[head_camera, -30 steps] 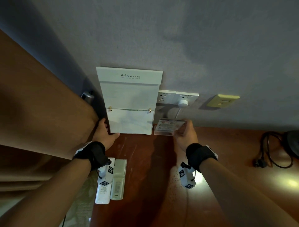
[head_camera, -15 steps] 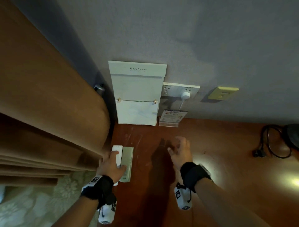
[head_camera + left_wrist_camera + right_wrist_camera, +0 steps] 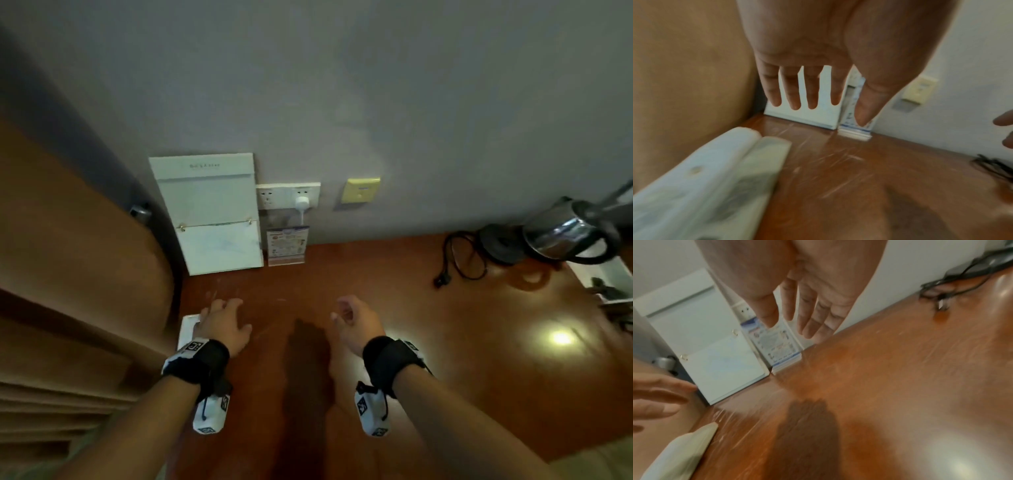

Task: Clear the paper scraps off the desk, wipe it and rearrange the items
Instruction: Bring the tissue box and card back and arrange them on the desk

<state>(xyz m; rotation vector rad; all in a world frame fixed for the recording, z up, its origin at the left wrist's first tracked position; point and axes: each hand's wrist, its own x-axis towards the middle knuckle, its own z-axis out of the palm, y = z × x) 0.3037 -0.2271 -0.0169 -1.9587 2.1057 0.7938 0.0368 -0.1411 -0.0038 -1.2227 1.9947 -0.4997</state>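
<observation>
Both hands are empty with loose fingers, the left hand (image 3: 222, 325) over the two remote controls (image 3: 715, 170) at the desk's (image 3: 445, 291) left edge, the right hand (image 3: 356, 322) above its middle, and the white folder (image 3: 215, 212) and small card stand (image 3: 287, 245) are side by side at the back left corner.

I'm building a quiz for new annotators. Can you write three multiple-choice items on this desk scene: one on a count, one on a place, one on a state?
1. How many remotes lie by the left hand?
A. one
B. two
C. four

2. Where is the leaflet stand?
A. on the remotes
B. upright at the wall, just right of the white folder
C. in the left hand

3. The right hand is:
A. open and empty
B. gripping a remote
C. pinching the leaflet stand

Key: 1B, the left wrist view shows two side by side; 2B, it stands beside the folder; 3A, its fingers are relaxed and hold nothing.
</observation>
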